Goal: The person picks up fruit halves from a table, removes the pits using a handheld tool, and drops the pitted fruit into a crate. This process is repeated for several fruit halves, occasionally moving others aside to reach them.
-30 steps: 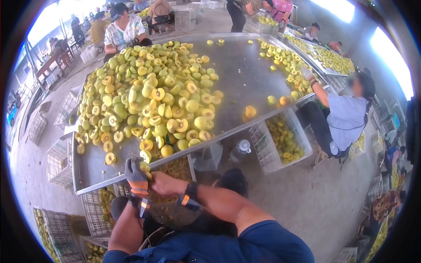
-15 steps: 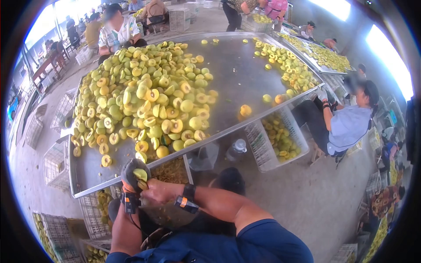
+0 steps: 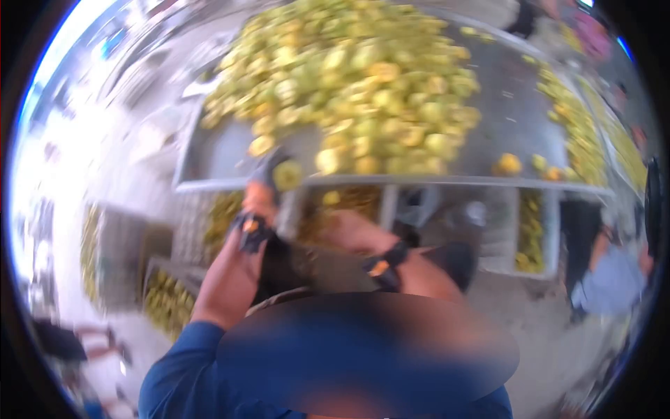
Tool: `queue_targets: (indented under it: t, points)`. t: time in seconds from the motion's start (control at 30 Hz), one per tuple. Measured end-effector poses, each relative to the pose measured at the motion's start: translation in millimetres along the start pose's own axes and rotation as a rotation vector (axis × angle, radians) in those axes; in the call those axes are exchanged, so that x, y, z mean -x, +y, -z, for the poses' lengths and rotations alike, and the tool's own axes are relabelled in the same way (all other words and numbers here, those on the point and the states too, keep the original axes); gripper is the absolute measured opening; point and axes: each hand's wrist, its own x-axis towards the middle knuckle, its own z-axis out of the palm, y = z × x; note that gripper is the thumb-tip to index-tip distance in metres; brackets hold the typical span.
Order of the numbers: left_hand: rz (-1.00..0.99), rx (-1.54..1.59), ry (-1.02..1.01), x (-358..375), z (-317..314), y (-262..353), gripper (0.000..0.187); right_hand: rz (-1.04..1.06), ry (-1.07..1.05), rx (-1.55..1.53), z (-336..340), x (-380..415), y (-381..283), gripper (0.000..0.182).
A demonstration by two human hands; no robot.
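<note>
Presently, the gloved left hand point(image 3: 269, 178) is clamped on a halved yellow-green fruit point(image 3: 287, 174) at the desk's point(image 3: 209, 150) near edge. Likely light, wet-slick, bruisable; best cupped by the skin side. Right hand's point(image 3: 349, 234) grip: blurred, cannot tell.

Heaped yellow-green fruit halves point(image 3: 363, 91) on a metal table point(image 3: 216, 150), crates point(image 3: 523, 230) beneath.

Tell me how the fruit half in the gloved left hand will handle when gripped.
The fruit half sits at the fingertips of the gloved left hand. Its cut face probably makes it wet and slippery. Small and rounded, it looks light and apt to roll if dropped onto the metal table. The picture is blurred, so firmness is unclear.
</note>
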Motion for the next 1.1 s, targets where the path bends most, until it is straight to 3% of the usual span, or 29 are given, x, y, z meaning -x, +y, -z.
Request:
queue_targets:
  t: [0.03,0.13,0.33,0.4,0.5,0.6,0.67,0.77,0.87,0.9,1.0,1.1]
  points:
    - [0.041,0.0,-0.011,2,4,-5,0.035,-0.083,0.026,-0.018,13,11,-25,0.034]
    - [0.116,-0.002,-0.026,6,10,-16,0.047,-0.088,0.005,-0.059,9,-2,-8,0.033]
    - [0.096,-0.138,0.152,45,71,-71,0.035,-0.059,0.061,0.0,3,3,-13,0.034]
    - [0.898,0.734,0.413,49,93,-132,0.031,-0.044,0.114,-0.021,4,9,-14,0.034]
    - [0.729,-0.148,0.312,37,108,-142,0.033,-0.07,0.093,0.024,6,10,-25,0.034]
    - [0.516,-0.133,0.175,-3,70,-154,0.041,-0.038,0.087,0.044,3,3,-28,0.033]
    - [0.565,-0.044,0.09,-31,23,-169,0.051,-0.017,0.093,0.044,1,-3,-29,0.033]
    - [0.604,-0.208,-0.144,-63,-28,-193,0.052,-0.008,0.119,0.021,5,-10,-32,0.032]
    - [0.516,-0.101,-0.316,-70,-32,-218,0.056,-0.013,0.174,-0.035,13,-8,-37,0.031]
    - [0.728,0.202,-0.286,-70,-27,-198,0.053,-0.014,0.194,-0.058,14,-9,-38,0.03]
    - [0.766,0.564,-0.202,-58,-7,-109,0.048,0.07,0.335,-0.158,15,-19,-35,0.029]
    - [0.683,0.655,-0.154,-38,-6,-29,0.046,0.104,0.434,-0.189,19,-25,-38,0.03]
